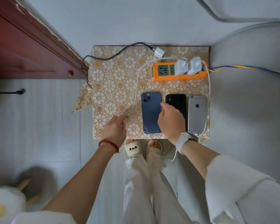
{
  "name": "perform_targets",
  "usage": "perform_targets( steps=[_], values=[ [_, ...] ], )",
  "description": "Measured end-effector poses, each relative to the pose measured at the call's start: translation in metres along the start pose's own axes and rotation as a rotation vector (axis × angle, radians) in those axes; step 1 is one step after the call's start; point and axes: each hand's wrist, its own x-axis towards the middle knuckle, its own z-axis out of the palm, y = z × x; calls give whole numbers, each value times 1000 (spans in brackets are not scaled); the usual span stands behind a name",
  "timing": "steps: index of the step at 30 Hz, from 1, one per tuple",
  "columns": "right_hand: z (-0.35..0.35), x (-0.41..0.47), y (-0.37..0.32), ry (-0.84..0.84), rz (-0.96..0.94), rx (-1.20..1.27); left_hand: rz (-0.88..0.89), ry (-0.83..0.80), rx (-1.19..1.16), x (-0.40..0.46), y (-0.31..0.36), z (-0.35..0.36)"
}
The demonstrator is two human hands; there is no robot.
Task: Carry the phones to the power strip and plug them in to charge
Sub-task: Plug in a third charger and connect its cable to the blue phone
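Observation:
Three phones lie face down in a row on a small table (113, 75) with a gold flower-patterned cloth: a blue phone (150, 109), a black phone (178, 102) and a silver phone (197, 113). Behind them sits an orange power strip (165, 73) with two white chargers (188, 66) plugged in. A white cable (137, 84) runs from one charger down the cloth; another white cable reaches the silver phone's bottom end. My left hand (115, 128) hovers open near the white cable's lower end. My right hand (170, 120) rests over the black phone, fingers curled down; its grip is hidden.
A loose white charger (159, 52) with a black cable (103, 58) lies at the table's back. A red-brown wooden door (23, 46) stands at left. A blue-yellow cord (249, 68) leads right from the strip. My slippered feet (142, 147) are at the table's front edge.

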Motion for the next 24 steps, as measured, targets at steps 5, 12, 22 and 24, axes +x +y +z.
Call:
perform_targets(
  steps=[5, 12, 22, 24],
  values=[
    [-38, 22, -31, 371, -540, -69, 154, -178, 20, -5, 5, -9],
    [-47, 51, -40, -350, -868, -1306, 275, -378, 118, -2, 9, -25],
    [-75, 29, 30, -415, -708, -1234, 136, -100, 200, 80, 46, -47],
    [-76, 32, 39, -400, -623, -1141, 143, -52, 235, 102, 57, -49]
  ],
)
